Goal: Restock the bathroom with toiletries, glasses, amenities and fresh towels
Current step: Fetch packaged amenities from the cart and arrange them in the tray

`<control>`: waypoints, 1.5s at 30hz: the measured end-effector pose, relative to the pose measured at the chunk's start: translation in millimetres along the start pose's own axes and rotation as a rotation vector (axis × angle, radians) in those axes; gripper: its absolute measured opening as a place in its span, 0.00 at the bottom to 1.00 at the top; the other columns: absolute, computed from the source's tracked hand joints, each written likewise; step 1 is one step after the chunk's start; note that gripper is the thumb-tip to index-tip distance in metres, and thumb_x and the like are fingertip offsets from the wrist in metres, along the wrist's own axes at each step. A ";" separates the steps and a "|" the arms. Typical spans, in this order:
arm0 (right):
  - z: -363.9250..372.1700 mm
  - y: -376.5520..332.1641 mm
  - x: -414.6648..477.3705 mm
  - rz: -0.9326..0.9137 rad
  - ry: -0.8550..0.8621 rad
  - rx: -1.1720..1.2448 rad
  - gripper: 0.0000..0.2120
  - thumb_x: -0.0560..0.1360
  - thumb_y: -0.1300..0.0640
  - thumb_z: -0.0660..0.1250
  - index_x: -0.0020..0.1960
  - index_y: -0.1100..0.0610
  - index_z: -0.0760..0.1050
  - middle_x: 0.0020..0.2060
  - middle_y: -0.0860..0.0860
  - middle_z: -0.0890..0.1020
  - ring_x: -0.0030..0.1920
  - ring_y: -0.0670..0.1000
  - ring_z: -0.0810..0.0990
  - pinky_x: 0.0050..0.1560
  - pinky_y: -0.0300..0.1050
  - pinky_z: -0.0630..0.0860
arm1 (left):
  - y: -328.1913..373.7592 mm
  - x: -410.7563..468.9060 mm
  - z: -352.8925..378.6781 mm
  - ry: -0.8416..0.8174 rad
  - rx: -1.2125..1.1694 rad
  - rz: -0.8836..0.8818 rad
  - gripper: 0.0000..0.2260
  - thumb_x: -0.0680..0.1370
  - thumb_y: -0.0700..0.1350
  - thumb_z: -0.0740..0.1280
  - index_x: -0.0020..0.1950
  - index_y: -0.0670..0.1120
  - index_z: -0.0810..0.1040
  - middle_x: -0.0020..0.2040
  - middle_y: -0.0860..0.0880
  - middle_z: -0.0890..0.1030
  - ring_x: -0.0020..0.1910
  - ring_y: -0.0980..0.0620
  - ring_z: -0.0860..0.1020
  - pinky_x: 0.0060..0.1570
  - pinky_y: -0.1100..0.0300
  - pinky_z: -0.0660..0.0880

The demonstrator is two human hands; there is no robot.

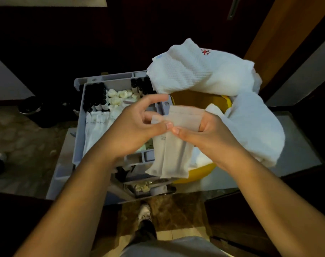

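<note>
My left hand and my right hand meet in the middle of the view, both gripping a small stack of translucent white amenity packets that hang down between them. Right below stands a grey housekeeping caddy. It holds small dark bottles, white round caps or soaps and long white wrapped packets. White towels lie piled over a yellow bucket to the right of the caddy.
A dark round bin stands on the patterned floor at left. A wooden door rises at the upper right. My shoe shows at the bottom, just behind the cart's lower shelf.
</note>
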State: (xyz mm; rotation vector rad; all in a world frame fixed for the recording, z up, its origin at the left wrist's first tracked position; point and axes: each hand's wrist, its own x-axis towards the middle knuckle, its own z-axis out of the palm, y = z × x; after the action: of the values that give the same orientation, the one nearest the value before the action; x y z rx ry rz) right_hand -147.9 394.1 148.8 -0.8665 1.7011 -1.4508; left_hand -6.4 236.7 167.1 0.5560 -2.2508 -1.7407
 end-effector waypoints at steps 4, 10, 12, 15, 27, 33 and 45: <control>1.6 26.0 -38.4 0.078 0.049 0.113 0.20 0.76 0.62 0.75 0.67 0.53 0.80 0.57 0.50 0.87 0.58 0.52 0.86 0.61 0.55 0.81 | -13.1 -36.0 40.8 0.062 -0.202 -0.108 0.27 0.78 0.39 0.72 0.75 0.53 0.71 0.50 0.50 0.88 0.51 0.53 0.86 0.49 0.62 0.81; 1.0 66.5 -103.9 0.216 0.162 0.364 0.18 0.77 0.62 0.74 0.66 0.55 0.80 0.56 0.55 0.87 0.58 0.59 0.86 0.55 0.63 0.82 | -53.5 -121.7 99.1 -0.059 -0.279 -0.325 0.27 0.76 0.54 0.72 0.74 0.61 0.69 0.61 0.59 0.83 0.60 0.56 0.83 0.57 0.53 0.82; 1.4 75.8 -125.5 0.238 0.191 0.436 0.17 0.77 0.62 0.73 0.65 0.55 0.80 0.56 0.54 0.87 0.57 0.56 0.86 0.49 0.54 0.84 | -62.9 -151.3 121.0 -0.076 -0.329 -0.359 0.27 0.77 0.50 0.73 0.74 0.60 0.68 0.63 0.58 0.82 0.61 0.52 0.83 0.57 0.49 0.83; 9.7 94.1 -151.2 0.263 0.226 0.493 0.18 0.76 0.63 0.74 0.66 0.57 0.79 0.56 0.54 0.87 0.57 0.54 0.86 0.49 0.51 0.84 | -76.8 -185.8 147.7 0.003 -0.345 -0.403 0.32 0.75 0.48 0.77 0.75 0.59 0.68 0.64 0.54 0.81 0.61 0.49 0.83 0.55 0.45 0.83; 74.7 130.8 -197.3 0.421 0.356 0.622 0.21 0.74 0.64 0.76 0.65 0.56 0.79 0.56 0.53 0.87 0.54 0.53 0.87 0.43 0.48 0.84 | -89.5 -277.2 166.9 0.279 -0.268 -0.409 0.39 0.73 0.48 0.78 0.79 0.58 0.61 0.63 0.54 0.80 0.58 0.62 0.82 0.58 0.60 0.80; 130.9 131.2 -207.9 0.456 0.344 0.540 0.24 0.74 0.60 0.77 0.67 0.53 0.75 0.59 0.52 0.84 0.59 0.56 0.84 0.58 0.62 0.83 | -100.6 -315.3 159.5 0.343 -0.326 -0.418 0.45 0.74 0.49 0.78 0.81 0.61 0.53 0.69 0.50 0.75 0.60 0.58 0.82 0.51 0.63 0.80; 239.9 122.0 -227.9 0.477 -0.169 0.306 0.23 0.75 0.62 0.76 0.67 0.49 0.76 0.60 0.52 0.84 0.58 0.52 0.85 0.58 0.52 0.83 | -135.7 -442.8 86.0 0.650 -0.285 -0.520 0.35 0.76 0.42 0.76 0.76 0.61 0.64 0.59 0.52 0.78 0.48 0.66 0.81 0.45 0.72 0.77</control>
State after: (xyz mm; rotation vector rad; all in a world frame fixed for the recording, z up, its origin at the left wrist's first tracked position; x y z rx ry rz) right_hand 170.1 485.7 26.9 -0.3710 1.3901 -1.2254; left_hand 376.1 476.1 31.8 1.4793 -1.4575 -1.6970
